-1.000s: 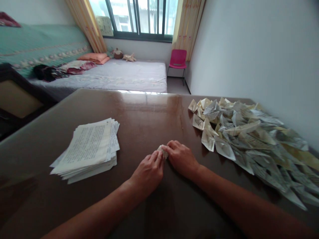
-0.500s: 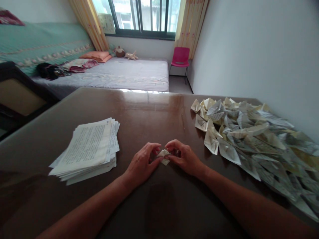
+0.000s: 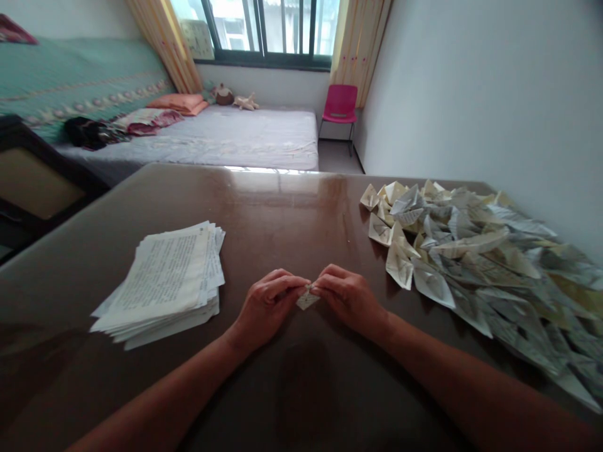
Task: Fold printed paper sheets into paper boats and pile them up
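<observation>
A small folded piece of paper [image 3: 307,301] with print on it is between my two hands, low over the brown table [image 3: 277,238]. My left hand [image 3: 271,301] pinches its upper left side between thumb and fingers. On the opposite side my right hand [image 3: 348,295] pinches it too, fingertips almost meeting the left ones. The fingers cover the paper's upper part, while its lower pointed corner shows. To the right lies a large heap of folded paper boats [image 3: 471,245]. On the left is a stack of printed sheets [image 3: 164,276], slightly fanned.
The white wall [image 3: 471,94] runs along the table's right side. Beyond the far edge are a bed [image 3: 259,135] and a pink chair [image 3: 340,103] beneath the window. A dark-framed chair [image 3: 38,182] stands at the left edge.
My hands were pressed together over the paper, then drew apart with thumbs at its near side. Now the fingertips have closed together again on its upper edge. The view shifted slightly.
</observation>
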`<move>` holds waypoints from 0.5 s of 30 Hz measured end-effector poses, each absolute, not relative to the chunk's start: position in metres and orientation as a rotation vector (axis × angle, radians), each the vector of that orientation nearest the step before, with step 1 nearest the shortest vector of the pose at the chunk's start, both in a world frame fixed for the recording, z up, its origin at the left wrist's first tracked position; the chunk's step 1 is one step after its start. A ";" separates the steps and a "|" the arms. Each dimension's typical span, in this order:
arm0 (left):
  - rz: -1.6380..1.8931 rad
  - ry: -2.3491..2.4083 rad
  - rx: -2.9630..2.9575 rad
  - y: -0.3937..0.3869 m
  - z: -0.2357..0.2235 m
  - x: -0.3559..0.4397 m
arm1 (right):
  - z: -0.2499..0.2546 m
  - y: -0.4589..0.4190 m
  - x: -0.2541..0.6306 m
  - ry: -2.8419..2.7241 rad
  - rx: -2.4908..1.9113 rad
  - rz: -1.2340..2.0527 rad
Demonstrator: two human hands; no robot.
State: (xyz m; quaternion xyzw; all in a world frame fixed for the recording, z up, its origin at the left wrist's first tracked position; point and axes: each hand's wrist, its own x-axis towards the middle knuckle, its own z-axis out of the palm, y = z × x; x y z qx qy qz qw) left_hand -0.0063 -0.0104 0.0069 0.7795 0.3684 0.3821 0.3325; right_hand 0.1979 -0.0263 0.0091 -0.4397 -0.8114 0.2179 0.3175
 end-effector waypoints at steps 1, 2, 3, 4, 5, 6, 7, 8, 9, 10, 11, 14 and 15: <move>0.995 0.955 2.029 -0.010 0.008 -0.006 | 0.010 -0.027 0.198 -2.143 -1.169 0.577; 0.983 0.948 2.034 -0.010 0.009 -0.006 | 0.010 -0.027 0.197 -2.156 -1.181 0.575; 0.967 0.943 2.052 -0.009 0.009 -0.007 | 0.011 -0.028 0.197 -2.171 -1.189 0.570; 0.952 0.939 2.081 -0.009 0.009 -0.008 | 0.011 -0.028 0.197 -2.186 -1.192 0.563; 0.942 0.939 2.117 -0.009 0.009 -0.009 | 0.011 -0.029 0.197 -2.194 -1.192 0.557; 0.935 0.942 2.153 -0.009 0.009 -0.010 | 0.011 -0.029 0.196 -2.195 -1.190 0.553; 0.933 0.949 2.185 -0.009 0.009 -0.011 | 0.011 -0.029 0.196 -2.188 -1.183 0.554; 0.928 0.956 2.211 -0.009 0.008 -0.012 | 0.012 -0.029 0.196 -2.174 -1.174 0.558; 0.927 0.960 2.229 -0.009 0.007 -0.012 | 0.012 -0.029 0.196 -2.158 -1.166 0.567; 0.928 0.962 2.240 -0.009 0.007 -0.013 | 0.012 -0.029 0.196 -2.142 -1.161 0.579; 0.932 0.964 2.247 -0.009 0.006 -0.013 | 0.012 -0.028 0.196 -2.127 -1.158 0.589; 0.979 0.969 2.239 -0.008 0.006 -0.012 | 0.013 -0.027 0.196 -2.065 -1.174 0.626; 1.001 0.980 2.216 -0.009 0.006 -0.012 | 0.013 -0.027 0.196 -2.033 -1.182 0.646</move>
